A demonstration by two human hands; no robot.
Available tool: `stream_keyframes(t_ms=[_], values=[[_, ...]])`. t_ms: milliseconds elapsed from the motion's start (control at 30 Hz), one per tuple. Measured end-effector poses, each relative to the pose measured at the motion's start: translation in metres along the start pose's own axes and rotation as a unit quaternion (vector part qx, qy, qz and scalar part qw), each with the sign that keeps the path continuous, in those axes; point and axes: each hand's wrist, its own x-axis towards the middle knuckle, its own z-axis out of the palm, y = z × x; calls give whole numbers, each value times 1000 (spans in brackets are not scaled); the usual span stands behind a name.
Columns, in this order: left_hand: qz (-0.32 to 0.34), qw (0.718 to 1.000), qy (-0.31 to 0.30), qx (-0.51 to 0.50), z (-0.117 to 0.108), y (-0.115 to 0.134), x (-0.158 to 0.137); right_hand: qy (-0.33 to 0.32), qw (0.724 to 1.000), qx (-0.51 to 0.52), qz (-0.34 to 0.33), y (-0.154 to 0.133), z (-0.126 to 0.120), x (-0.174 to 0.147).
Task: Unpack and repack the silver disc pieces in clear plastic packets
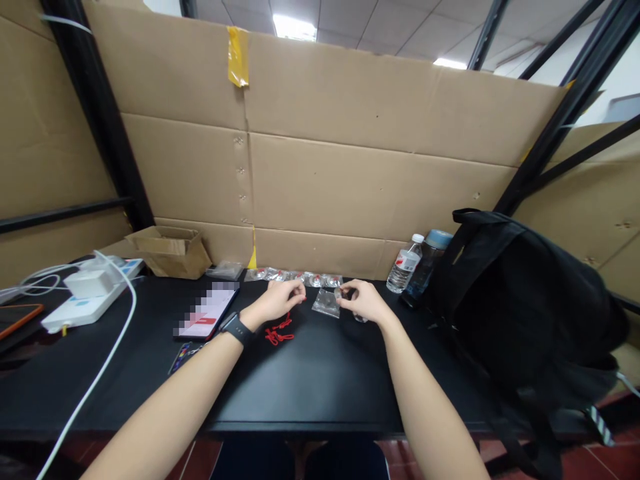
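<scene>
Pinching what looked like a small clear round piece (339, 293), the right hand (369, 301) held its fingers narrow, at three o'clock from a clear plastic bag (326, 305). This bag lay flat on the black bench (320, 380), just beside the fingertips. At four o'clock from the bag, partly under the same hand, another clear round item (359, 318) showed. The left hand (283, 300) hung at nine o'clock, with thumb and fingers brought close together; a spot of red was near their tips, but at such small size I could not tell if they gripped a thread. Red cords (280, 331) lay loose at eight o'clock, below the left hand. Toward eleven o'clock, a row of clear packets (300, 277) with red bits inside rested along the cardboard wall (320, 193).

In my judgement, the step in hand was the handling of one small piece next to its bag, between picking and placing. The next move called for a light, exact pinch, and for both hands to meet near the bag without catching the cords.
</scene>
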Motion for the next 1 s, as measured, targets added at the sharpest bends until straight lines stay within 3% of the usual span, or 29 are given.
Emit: stream_keyframes(t_ms=[133,400,667,833,1000], values=[[-2,994,53,-95,0,6,4,64,989,121,-54,-15,23,3],[-21,973,144,-180,10,10,6,53,931,357,-55,-33,39,-1],[22,981,176,-80,10,14,5,46,902,424,-66,-36,49,-2],[10,979,206,9,14,21,3,52,903,420,-79,-37,58,-2],[-10,974,224,36,19,28,1,49,911,398,-96,-37,62,-2]])
